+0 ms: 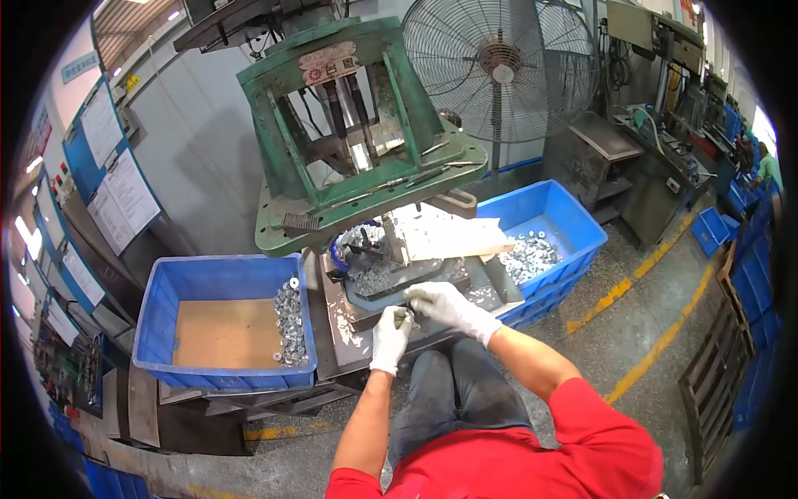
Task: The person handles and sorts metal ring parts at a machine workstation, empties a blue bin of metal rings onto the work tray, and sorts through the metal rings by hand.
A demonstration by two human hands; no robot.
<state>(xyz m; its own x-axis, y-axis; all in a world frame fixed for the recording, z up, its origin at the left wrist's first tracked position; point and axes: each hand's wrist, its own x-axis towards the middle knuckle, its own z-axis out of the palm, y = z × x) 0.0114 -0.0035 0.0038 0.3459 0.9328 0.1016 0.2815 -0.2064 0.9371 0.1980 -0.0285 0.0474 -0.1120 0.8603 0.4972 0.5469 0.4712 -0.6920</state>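
Observation:
My left hand (391,339), in a white glove, is at the front edge of the press's work table (351,348) with its fingers curled in. Just right of it, my right hand (450,308), also gloved in white, reaches in with bent fingers pressed together. A small dark shape shows between the two hands, too small to name. Beyond them lies the dark die plate (391,285), strewn with metal scraps, under the green press (366,195).
A blue bin (224,381) on the left holds small metal parts (290,328) along its right side. Another blue bin (588,241) on the right holds metal washers (529,256). A large fan (501,71) stands behind. Far right, a person (765,166) is partly visible.

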